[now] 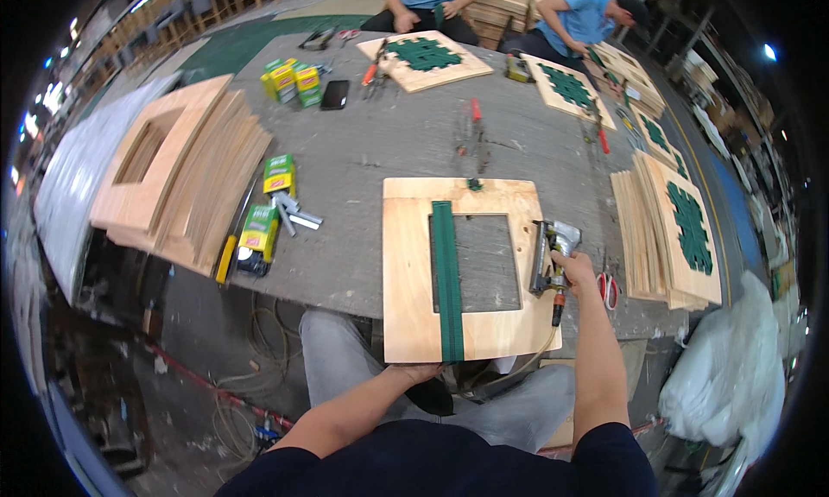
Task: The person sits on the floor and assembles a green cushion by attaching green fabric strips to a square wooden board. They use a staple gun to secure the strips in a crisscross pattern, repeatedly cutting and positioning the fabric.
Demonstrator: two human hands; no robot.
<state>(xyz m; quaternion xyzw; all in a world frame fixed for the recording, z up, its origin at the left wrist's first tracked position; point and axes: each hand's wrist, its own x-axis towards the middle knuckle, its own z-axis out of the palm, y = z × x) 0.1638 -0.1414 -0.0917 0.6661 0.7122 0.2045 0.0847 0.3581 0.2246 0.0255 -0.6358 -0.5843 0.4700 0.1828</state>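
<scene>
A plywood panel [406, 264] with a square cut-out lies in front of me, its near edge over my lap. One green webbing strap [446, 272] runs from above the cut-out down across its left part to the near edge. My left hand [414, 374] is at that edge beside the strap's end; its fingers are mostly hidden under the panel. My right hand [577, 271] is closed round the handle of a pneumatic staple gun [561, 238], which is over the panel's right side with its hose trailing down.
Left are stacked wooden panels [186, 177], green-yellow boxes [259, 229] and loose staple strips [294, 214]. Red-handled scissors [610, 291] and another stack [643, 238] are on the right. Beyond lie a phone [335, 94], red-handled tools [475, 134] and a webbed panel [423, 56]. Two people sit across the table.
</scene>
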